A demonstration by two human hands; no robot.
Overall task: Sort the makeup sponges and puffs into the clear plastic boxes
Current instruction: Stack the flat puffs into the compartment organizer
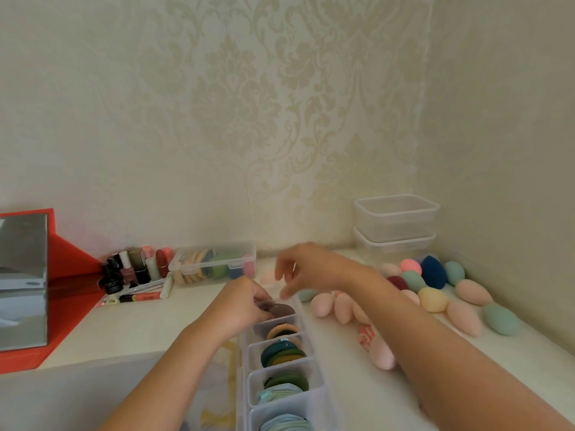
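A long clear divided box (pixel 315 385) runs from the front edge toward the middle of the white table. Its compartments hold round puffs: beige and black (pixel 283 331), dark green (pixel 281 353), green over light blue (pixel 287 384). At the farthest compartment my left hand (pixel 242 303) pinches a dark brown puff (pixel 282 310). Just beyond that end of the box hovers my right hand (pixel 308 269), blurred, with loose fingers and nothing visible in them. Several egg-shaped sponges lie loose to the right, among them pink (pixel 323 304), yellow (pixel 432 298), navy (pixel 434 272) and pale green (pixel 501 318).
A closed clear box (pixel 214 262) with puffs sits at the back wall. Two stacked empty clear containers (pixel 395 222) stand in the back right corner. Cosmetic bottles and tubes (pixel 133 270) cluster at the back left beside a red mirrored case (pixel 28 284).
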